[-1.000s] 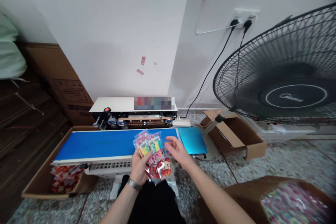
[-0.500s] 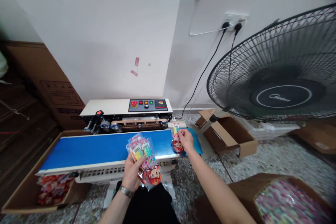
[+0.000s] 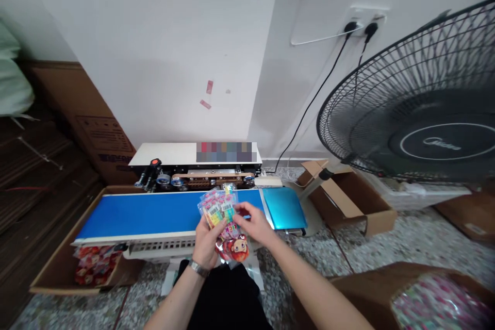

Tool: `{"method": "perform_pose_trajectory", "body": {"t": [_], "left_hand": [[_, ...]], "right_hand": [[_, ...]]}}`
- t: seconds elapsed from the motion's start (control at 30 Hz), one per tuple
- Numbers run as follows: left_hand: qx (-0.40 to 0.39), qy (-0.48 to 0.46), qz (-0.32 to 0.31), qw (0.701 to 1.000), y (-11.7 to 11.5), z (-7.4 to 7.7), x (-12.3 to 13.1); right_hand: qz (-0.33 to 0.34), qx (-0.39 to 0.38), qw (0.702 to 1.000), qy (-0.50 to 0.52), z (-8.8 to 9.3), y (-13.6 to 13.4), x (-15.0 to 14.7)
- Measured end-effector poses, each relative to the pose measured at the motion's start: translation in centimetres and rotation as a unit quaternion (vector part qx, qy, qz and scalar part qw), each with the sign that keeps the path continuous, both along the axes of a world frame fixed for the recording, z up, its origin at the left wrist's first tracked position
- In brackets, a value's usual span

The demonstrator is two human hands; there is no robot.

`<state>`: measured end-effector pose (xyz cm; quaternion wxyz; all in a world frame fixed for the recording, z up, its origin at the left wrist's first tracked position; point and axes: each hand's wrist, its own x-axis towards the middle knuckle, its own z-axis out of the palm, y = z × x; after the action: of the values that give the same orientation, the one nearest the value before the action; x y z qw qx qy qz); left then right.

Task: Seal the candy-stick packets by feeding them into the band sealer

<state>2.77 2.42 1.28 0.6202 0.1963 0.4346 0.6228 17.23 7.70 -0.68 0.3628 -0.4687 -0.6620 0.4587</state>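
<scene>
My left hand (image 3: 206, 243) grips a fanned stack of colourful candy packets (image 3: 224, 221) just above the near edge of the blue conveyor belt (image 3: 147, 214). My right hand (image 3: 253, 223) has come back to the stack and pinches the top packet between thumb and fingers. Behind the belt stands the white sealing machine (image 3: 193, 162) with its rollers and control panel. A wristwatch is on my left wrist.
A cardboard box with sealed red packets (image 3: 93, 265) sits under the belt's left end. A teal tray (image 3: 284, 208) lies at the belt's right end, an open brown box (image 3: 348, 201) beyond it. A large black fan (image 3: 421, 113) stands at right. Another box of packets (image 3: 436, 304) is at lower right.
My right hand, which was at the belt's right end with one packet half a second ago, has returned empty to the stack and taken hold of a packet there.
</scene>
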Motion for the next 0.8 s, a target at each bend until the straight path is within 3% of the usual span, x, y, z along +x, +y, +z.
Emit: {"method": "perform_pose_trajectory", "body": {"t": [0.07, 0.2, 0.3, 0.37, 0.47, 0.57, 0.63, 0.7, 0.8], "left_hand": [[0.007, -0.006, -0.002, 1.000, 0.0, -0.2, 0.3], [-0.009, 0.009, -0.007, 1.000, -0.2, -0.9, 0.3], [-0.014, 0.007, -0.013, 1.000, -0.4, -1.1, -0.2], [-0.018, 0.006, -0.011, 1.000, -0.5, -0.9, -0.4], [-0.031, 0.007, -0.014, 0.999, -0.5, -0.6, -0.5], [-0.029, 0.003, -0.016, 0.999, -0.4, -0.5, -0.3], [-0.026, 0.004, -0.011, 1.000, -0.3, -0.4, -0.2], [-0.019, 0.006, -0.010, 1.000, -0.2, -0.4, -0.1], [-0.002, 0.005, -0.023, 1.000, -0.2, -0.2, 0.0]], "right_hand": [[-0.023, -0.001, 0.999, 0.023, -0.3, -0.9, -0.1], [-0.194, -0.009, 0.980, 0.053, -1.7, 1.0, 2.7], [-0.308, -0.002, 0.950, -0.048, -2.6, 3.9, 6.1], [-0.333, 0.002, 0.932, -0.144, -2.9, 5.6, 7.6], [-0.292, 0.000, 0.926, -0.239, -2.7, 7.4, 7.5], [-0.248, 0.010, 0.933, -0.262, -1.9, 7.8, 5.6], [-0.220, 0.051, 0.945, -0.235, -1.2, 7.0, 3.9], [-0.147, 0.078, 0.972, -0.168, -0.5, 5.3, 2.4], [-0.007, 0.036, 0.998, -0.059, 0.2, 2.2, 0.7]]}}
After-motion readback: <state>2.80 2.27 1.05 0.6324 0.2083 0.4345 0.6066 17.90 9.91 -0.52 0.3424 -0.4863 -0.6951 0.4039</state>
